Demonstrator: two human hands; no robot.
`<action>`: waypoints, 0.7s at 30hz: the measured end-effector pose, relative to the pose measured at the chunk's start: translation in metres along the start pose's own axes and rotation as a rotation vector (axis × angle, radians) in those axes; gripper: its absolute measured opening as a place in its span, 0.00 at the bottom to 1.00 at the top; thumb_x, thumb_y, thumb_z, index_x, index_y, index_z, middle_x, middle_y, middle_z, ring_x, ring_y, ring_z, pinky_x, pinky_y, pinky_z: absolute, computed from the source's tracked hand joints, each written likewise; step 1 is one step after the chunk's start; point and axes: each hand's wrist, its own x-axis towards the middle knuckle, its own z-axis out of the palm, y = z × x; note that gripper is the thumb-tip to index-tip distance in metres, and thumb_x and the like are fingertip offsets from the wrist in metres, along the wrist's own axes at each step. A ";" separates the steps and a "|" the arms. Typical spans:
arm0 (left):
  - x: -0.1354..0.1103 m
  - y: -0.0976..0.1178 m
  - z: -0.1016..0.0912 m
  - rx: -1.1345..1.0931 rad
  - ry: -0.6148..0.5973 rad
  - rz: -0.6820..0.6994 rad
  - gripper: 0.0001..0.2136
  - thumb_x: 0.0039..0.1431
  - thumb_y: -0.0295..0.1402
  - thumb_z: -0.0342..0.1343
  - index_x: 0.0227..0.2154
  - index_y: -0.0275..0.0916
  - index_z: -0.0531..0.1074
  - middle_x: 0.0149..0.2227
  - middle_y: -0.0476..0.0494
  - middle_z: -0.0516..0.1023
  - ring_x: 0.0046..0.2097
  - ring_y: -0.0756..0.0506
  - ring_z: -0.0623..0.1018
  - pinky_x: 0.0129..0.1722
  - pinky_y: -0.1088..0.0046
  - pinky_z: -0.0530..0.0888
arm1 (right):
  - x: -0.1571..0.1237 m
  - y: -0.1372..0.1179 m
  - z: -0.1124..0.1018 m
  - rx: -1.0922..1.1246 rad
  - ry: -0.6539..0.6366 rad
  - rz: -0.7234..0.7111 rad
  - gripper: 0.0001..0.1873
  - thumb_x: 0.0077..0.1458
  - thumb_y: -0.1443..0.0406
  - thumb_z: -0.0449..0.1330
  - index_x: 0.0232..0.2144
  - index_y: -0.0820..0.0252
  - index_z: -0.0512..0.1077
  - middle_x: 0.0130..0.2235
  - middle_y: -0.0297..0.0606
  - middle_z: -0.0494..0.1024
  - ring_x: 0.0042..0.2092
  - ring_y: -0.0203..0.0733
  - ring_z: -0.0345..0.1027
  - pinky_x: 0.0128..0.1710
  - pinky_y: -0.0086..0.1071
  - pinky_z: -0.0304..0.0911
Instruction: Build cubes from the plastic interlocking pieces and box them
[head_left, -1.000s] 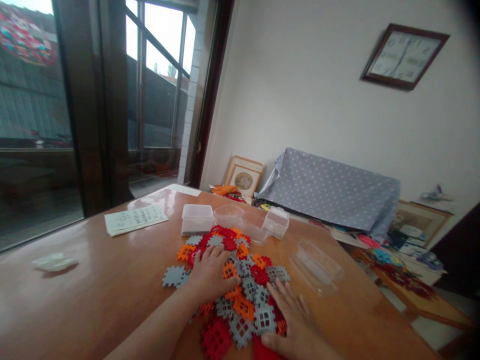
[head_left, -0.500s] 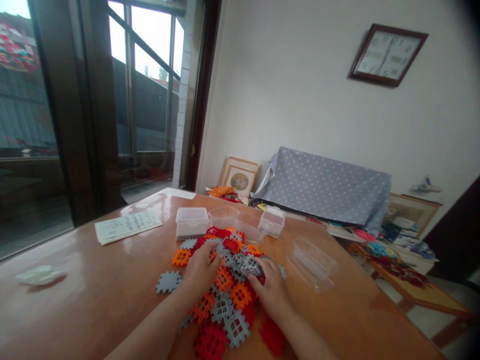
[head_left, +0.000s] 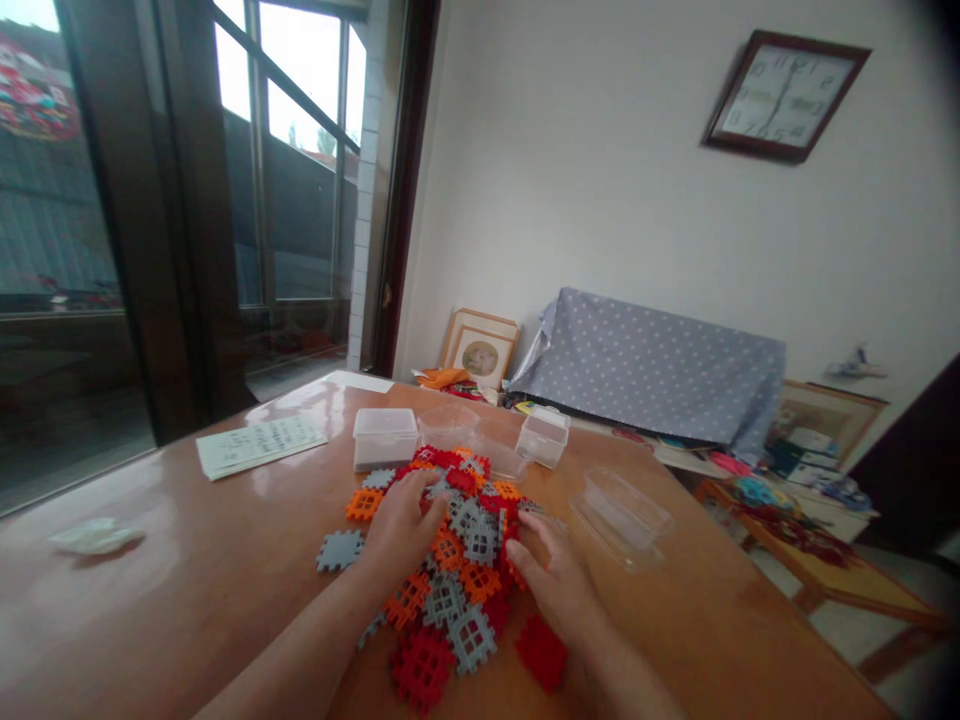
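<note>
A heap of flat, notched plastic building pieces in red, orange and grey lies on the table, many with window-like openings, such as a grey piece (head_left: 472,638) at its near side. My left hand (head_left: 405,525) rests over the heap's left part, thumb apart from the fingers; its fingertips are partly hidden. On the right side my right hand (head_left: 555,565) is open, thumb and fingers spread beside the pieces, with nothing visible in its grasp. A solid red piece (head_left: 541,652) lies under that wrist's left side. An orange piece (head_left: 364,504) sits left of the heap.
Behind the heap stand a lidded clear box (head_left: 385,438) and a smaller clear box (head_left: 544,437). A clear plastic container (head_left: 626,515) lies to the right. Written paper (head_left: 262,447) and a crumpled white wrapper (head_left: 97,536) are on the left of the table (head_left: 187,590).
My right hand has let go of grey pieces, which now lie on the heap, and has drawn back slightly to the right. My left hand's fingers have loosened from a pinch.
</note>
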 end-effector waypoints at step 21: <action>-0.023 0.023 0.009 0.319 -0.245 0.142 0.23 0.63 0.46 0.52 0.58 0.47 0.68 0.64 0.41 0.67 0.67 0.34 0.60 0.67 0.47 0.48 | -0.004 0.035 -0.023 -0.125 0.030 0.022 0.27 0.64 0.57 0.51 0.62 0.58 0.65 0.63 0.45 0.69 0.65 0.49 0.61 0.65 0.43 0.55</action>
